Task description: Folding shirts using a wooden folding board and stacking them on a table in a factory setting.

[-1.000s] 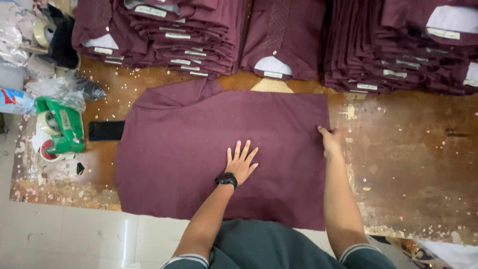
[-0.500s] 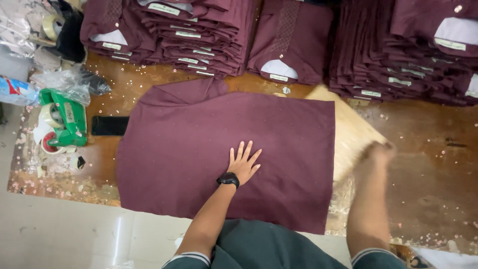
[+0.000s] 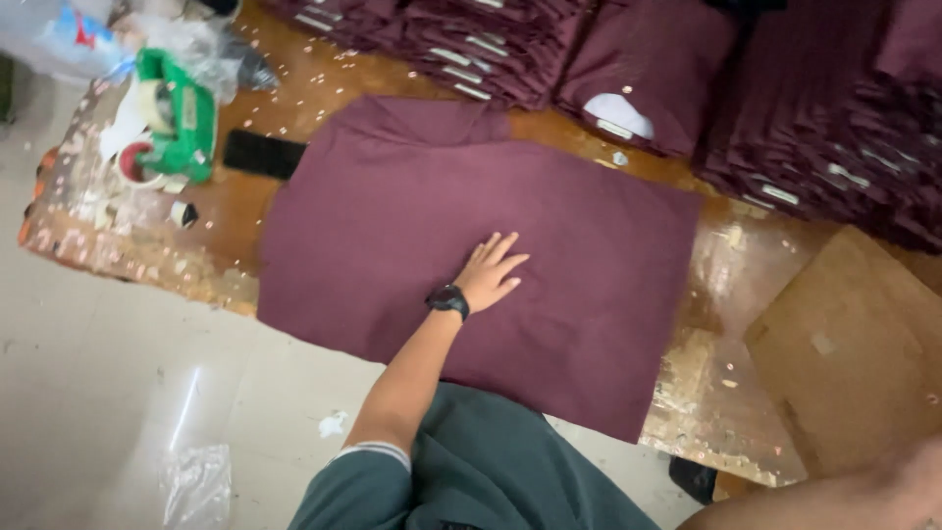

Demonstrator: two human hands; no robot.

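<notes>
Since the earlier frame, the right hand [image 3: 917,481] has withdrawn from the maroon garment [image 3: 471,245] to the 5 o'clock corner, blurred; its grip cannot be told. Cardboard sheet [image 3: 854,344] now lies at 4 o'clock, clear of the cloth. Left hand [image 3: 491,275] rests flat on the garment's centre, fingers spread, grasping nothing. Green tape dispenser [image 3: 177,123] sits at 10 o'clock; folded maroon stacks [image 3: 834,118] line 12 to 2 o'clock.
</notes>
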